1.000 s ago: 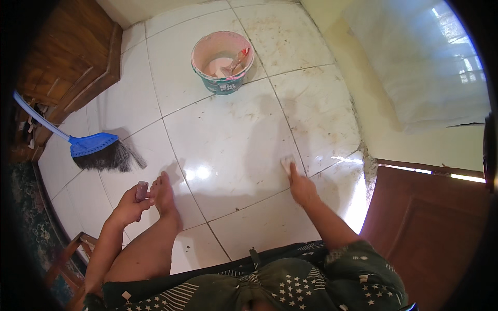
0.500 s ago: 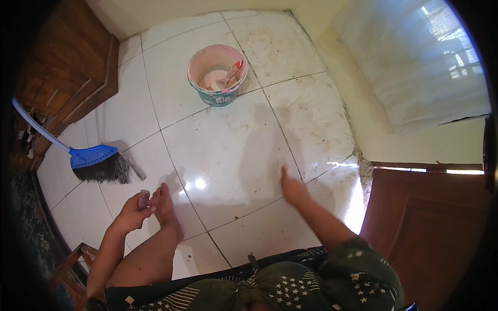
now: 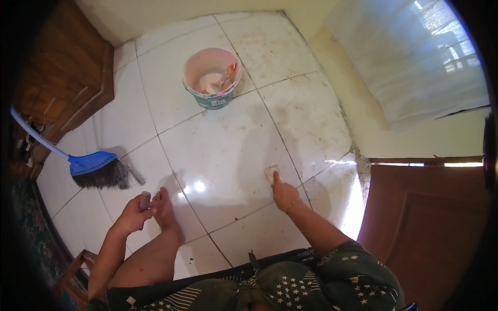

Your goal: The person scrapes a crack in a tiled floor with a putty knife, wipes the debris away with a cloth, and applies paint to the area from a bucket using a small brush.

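Pinching a flat whitish piece (image 3: 269, 172) over floor tiles (image 3: 223, 155), just right of frame centre, between fingers of right hand (image 3: 285, 196); clamping fingers of left hand (image 3: 133, 215) round a brownish cylindrical handle (image 3: 144, 201), lower left.

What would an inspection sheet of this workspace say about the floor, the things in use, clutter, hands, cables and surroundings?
Surface: white tiled floor, brown smudges on the upper right tiles.
Things in use: small pale flat piece; greyish-pink cylinder; bucket with pinkish contents, a brush leaning inside.
Clutter: blue broom with dark bristles, at left.
Hands: left hand grips the cylinder; right hand holds the pale piece, floor contact unclear.
Cables: nothing seen.
Surroundings: wooden cabinet, pale wall, white curtain, brown door.
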Demonstrator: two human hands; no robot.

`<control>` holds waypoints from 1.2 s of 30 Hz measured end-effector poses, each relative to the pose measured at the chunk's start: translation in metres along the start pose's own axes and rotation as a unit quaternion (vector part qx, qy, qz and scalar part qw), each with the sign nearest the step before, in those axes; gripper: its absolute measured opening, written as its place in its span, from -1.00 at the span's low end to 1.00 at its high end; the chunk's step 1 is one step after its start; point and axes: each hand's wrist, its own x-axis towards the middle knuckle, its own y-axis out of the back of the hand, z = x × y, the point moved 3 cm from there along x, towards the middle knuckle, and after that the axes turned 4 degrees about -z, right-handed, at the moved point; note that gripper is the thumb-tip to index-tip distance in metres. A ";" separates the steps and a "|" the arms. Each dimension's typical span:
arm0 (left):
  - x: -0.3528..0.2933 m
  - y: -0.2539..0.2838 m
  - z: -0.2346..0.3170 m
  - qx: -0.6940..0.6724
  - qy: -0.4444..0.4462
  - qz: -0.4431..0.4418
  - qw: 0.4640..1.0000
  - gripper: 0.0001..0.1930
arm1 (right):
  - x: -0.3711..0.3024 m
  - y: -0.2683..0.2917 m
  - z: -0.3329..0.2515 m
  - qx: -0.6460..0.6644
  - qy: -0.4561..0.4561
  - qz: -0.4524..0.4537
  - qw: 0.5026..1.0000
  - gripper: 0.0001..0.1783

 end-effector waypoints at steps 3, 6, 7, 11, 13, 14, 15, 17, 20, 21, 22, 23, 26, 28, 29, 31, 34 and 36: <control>0.005 -0.003 -0.002 0.023 0.029 -0.037 0.999 -0.46 | 0.004 0.004 0.000 0.003 -0.016 0.010 1.000 -0.41; 0.003 -0.007 0.017 0.006 -0.009 -0.025 1.000 -0.49 | 0.066 0.057 -0.012 -0.019 0.011 0.136 0.990 -0.42; 0.006 -0.009 0.023 0.020 -0.023 -0.029 0.999 -0.49 | 0.085 0.077 -0.014 0.002 0.006 0.158 0.987 -0.43; 0.013 -0.010 0.027 0.016 -0.052 -0.034 0.998 -0.52 | 0.088 0.056 -0.028 0.044 0.015 0.114 0.992 -0.41; 0.017 0.000 0.005 0.026 -0.055 -0.032 0.998 -0.44 | 0.030 -0.009 -0.061 -0.004 0.067 0.012 0.998 -0.35; 0.018 0.004 -0.001 0.039 -0.066 -0.038 0.996 -0.36 | -0.006 -0.031 -0.078 -0.023 0.086 -0.045 0.995 -0.30; 0.016 0.007 -0.004 0.037 -0.064 -0.035 0.997 -0.36 | -0.038 -0.032 -0.097 -0.010 0.112 -0.099 0.989 -0.30; 0.016 0.006 -0.006 0.049 -0.040 -0.028 0.998 -0.37 | -0.044 -0.039 -0.114 0.008 0.144 -0.123 0.982 -0.30; 0.010 -0.001 0.019 0.043 -0.035 -0.036 0.998 -0.50 | 0.060 -0.026 -0.109 -0.004 0.163 0.052 0.985 -0.32; 0.012 0.001 0.015 0.044 -0.036 -0.033 0.998 -0.50 | 0.095 0.001 -0.102 -0.072 0.164 0.117 0.977 -0.33; 0.013 0.004 0.007 0.021 -0.046 -0.031 0.998 -0.50 | 0.121 0.042 -0.098 -0.023 0.073 0.136 0.988 -0.35; 0.018 0.003 0.007 0.000 -0.063 -0.039 0.997 -0.50 | 0.148 0.075 -0.073 0.053 0.024 0.199 0.978 -0.37; 0.008 0.004 0.007 0.036 -0.021 -0.029 0.999 -0.50 | 0.153 0.105 -0.060 -0.002 0.030 0.215 0.976 -0.39; 0.006 0.000 0.006 0.024 -0.010 -0.036 0.999 -0.50 | 0.134 0.056 -0.069 -0.009 0.052 0.094 0.994 -0.40; 0.002 0.002 0.002 0.017 0.006 -0.035 0.999 -0.49 | 0.107 0.029 -0.091 -0.030 0.062 0.019 0.997 -0.39; 0.003 0.012 -0.017 0.020 -0.014 -0.022 0.999 -0.50 | 0.035 -0.026 -0.129 -0.005 0.130 -0.015 0.991 -0.34; 0.007 0.008 -0.009 0.020 -0.051 -0.026 0.998 -0.52 | 0.044 -0.027 -0.107 -0.030 0.157 0.031 0.987 -0.36; 0.004 0.009 -0.007 0.016 -0.054 -0.015 0.998 -0.55 | 0.080 0.021 -0.098 0.013 0.103 0.112 0.988 -0.39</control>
